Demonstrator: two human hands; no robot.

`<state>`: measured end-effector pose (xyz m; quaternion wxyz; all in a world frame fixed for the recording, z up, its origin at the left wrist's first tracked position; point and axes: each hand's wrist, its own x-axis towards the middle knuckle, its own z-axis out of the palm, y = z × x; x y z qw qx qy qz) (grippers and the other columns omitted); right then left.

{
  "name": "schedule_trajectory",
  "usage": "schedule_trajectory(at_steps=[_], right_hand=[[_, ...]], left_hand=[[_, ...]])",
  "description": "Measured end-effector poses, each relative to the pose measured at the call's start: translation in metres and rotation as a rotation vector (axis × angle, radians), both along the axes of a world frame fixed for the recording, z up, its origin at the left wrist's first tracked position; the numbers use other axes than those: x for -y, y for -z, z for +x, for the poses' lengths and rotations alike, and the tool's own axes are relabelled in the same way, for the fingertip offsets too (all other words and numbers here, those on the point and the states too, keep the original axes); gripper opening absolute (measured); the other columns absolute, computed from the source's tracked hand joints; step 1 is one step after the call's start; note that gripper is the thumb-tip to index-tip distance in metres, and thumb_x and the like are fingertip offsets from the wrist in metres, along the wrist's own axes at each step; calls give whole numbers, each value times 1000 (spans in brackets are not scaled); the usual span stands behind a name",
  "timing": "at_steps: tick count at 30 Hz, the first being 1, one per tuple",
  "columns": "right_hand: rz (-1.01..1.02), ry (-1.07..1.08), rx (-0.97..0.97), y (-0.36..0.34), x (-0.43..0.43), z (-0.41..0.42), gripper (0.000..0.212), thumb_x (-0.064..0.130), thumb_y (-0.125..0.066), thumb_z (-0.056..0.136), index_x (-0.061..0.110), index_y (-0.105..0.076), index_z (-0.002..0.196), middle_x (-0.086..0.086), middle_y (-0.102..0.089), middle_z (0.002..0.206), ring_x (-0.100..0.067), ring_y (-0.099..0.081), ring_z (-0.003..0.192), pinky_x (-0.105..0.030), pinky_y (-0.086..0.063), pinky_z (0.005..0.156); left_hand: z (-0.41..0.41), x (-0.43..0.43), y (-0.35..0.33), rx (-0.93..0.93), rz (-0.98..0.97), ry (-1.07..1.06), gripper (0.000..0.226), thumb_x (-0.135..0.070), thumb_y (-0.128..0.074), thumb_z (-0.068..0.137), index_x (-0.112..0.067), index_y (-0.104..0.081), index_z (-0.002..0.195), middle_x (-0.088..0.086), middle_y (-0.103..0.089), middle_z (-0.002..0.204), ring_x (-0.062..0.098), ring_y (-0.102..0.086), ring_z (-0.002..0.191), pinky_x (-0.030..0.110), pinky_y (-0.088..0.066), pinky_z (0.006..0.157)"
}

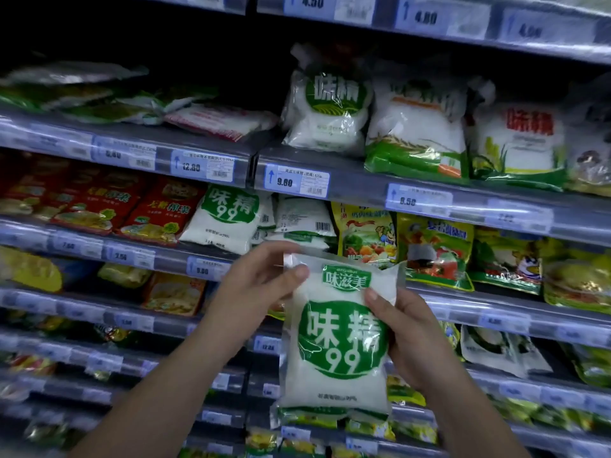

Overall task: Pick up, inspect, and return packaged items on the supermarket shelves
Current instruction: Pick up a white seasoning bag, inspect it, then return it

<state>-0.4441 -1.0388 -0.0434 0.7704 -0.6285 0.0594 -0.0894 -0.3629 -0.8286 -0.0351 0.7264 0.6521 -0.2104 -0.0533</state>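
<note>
Both hands are up in front of grey metal supermarket shelves (429,193).

Held item: a white, clear-plastic bag of fine white crystals with a round green label printed "99" (334,342). It hangs upright, printed face toward the camera, in the air in front of the shelving and resting on no shelf.

Left hand (261,285): its grip is closed on the bag's upper left corner, pinching it with the thumb on the front by the sealed top edge and the fingers curled behind.

Right hand (416,338): its grip is closed on the bag's right edge, thumb pressed on the front near the green label. The fingers are behind the bag, out of sight.

Behind, just above the left hand, a matching white bag with a green "99" label (224,219) leans on the shelf. To its left lie red flat packets (158,213); to its right stand yellow-and-green printed pouches (436,252). One shelf up are larger white bags with green bases (416,127). Blue-edged price tags line the shelf rails; one reads 9.80 (297,181).
</note>
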Motion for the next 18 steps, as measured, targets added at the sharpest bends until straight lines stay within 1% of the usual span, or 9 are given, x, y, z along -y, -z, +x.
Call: schedule_trajectory(at_steps=[1, 3, 4, 6, 10, 12, 14, 16, 18], right_hand=[[-21, -22, -10, 1, 1, 0, 33, 21, -62, 89, 5, -72, 116, -19, -77, 113, -38, -74, 105, -47, -62, 84], [-41, -60, -28, 4, 4, 0, 34, 21, -62, 89, 4, -71, 117, -19, -77, 113, -38, -74, 105, -48, -61, 86], [-35, -73, -30, 4, 6, 1, 34, 21, -61, 89, 4, -71, 117, -19, -77, 113, -38, -74, 105, -47, -62, 86], [6, -83, -40, 4, 9, 4, 35, 22, -61, 88, 3, -71, 116, -21, -77, 113, -38, -75, 103, -47, -63, 85], [159, -89, -89, 5, 12, 9, 23, 24, -62, 83, 13, -81, 87, -21, -79, 100, -32, -79, 87, -46, -65, 77], [199, -90, -101, 5, 11, 12, 26, 25, -61, 84, 8, -79, 93, -24, -78, 105, -34, -78, 92, -48, -63, 83], [213, -63, -106, 4, 9, 15, 31, 24, -62, 84, 2, -74, 102, -24, -77, 109, -35, -77, 96, -48, -62, 86], [221, -50, -112, 3, 6, 18, 34, 24, -63, 84, 1, -71, 107, -24, -77, 110, -35, -77, 96, -49, -62, 86], [228, -25, -126, 3, 2, 23, 30, 24, -64, 85, 4, -73, 106, -23, -77, 109, -34, -78, 92, -50, -63, 83]], left_hand=[[0, 6, -2, 60, 64, -41, 26, -40, -78, 76, -27, -74, 98, -3, -73, 95, 12, -67, 83, 24, -55, 70], [2, 14, -3, 56, 38, -125, 8, -24, -81, 80, -21, -74, 79, 5, -69, 77, 16, -61, 68, 25, -50, 59], [4, 16, -3, 6, -13, -122, 11, -18, -80, 80, -18, -73, 72, 6, -65, 68, 16, -59, 61, 24, -49, 54], [6, 15, -4, -114, -107, -33, 14, -19, -76, 78, -14, -72, 66, 5, -61, 60, 15, -55, 51, 22, -45, 45], [11, 14, -10, -273, -208, 97, 17, -21, -72, 77, -6, -73, 68, 7, -65, 58, 18, -56, 47, 23, -46, 45], [18, 14, -9, -296, -218, 101, 15, -20, -71, 76, -10, -77, 66, 6, -69, 60, 20, -60, 51, 26, -49, 48], [22, 15, -10, -290, -221, 71, 17, -19, -69, 80, -11, -81, 71, 7, -73, 65, 20, -63, 55, 28, -50, 51], [24, 15, -7, -283, -215, 12, 23, -15, -62, 93, -12, -82, 83, 8, -77, 74, 19, -67, 58, 26, -53, 49], [29, 12, 5, -245, -138, -59, 26, -23, -56, 100, -16, -81, 96, 7, -79, 84, 17, -70, 66, 28, -56, 55]])
